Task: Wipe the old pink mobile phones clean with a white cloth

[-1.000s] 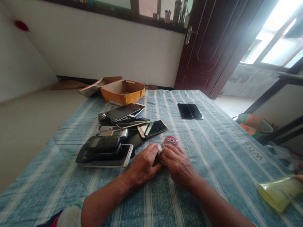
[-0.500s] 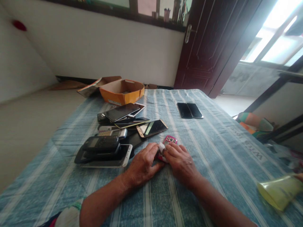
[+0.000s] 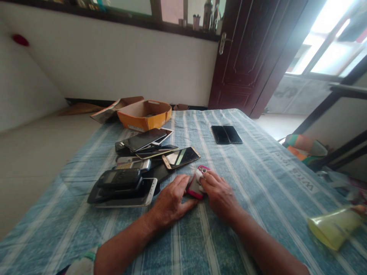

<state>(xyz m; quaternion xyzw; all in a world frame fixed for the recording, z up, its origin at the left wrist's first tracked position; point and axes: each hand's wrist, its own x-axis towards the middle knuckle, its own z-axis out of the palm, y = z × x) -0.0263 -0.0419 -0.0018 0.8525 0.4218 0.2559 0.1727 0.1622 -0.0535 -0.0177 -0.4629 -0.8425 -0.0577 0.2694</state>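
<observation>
A pink mobile phone lies flat on the cloth in front of me, its lower part showing between my hands. My left hand grips it at the left edge, with the thumb by the bottom end and the fingers along the side. In the fingers of my right hand is a small wad of white tissue, pressed on the upper face of the phone. The right fingers cover part of the phone's right side.
Left of my hands is a pile of old phones, with a gold phone at its near right. Behind stands an open orange box. Two dark phones lie side by side farther back. A yellow translucent object is at right.
My right hand has slid a little to the right with the tissue, and the left fingers have drawn back to the phone's edge. More of the phone's lower face shows.
</observation>
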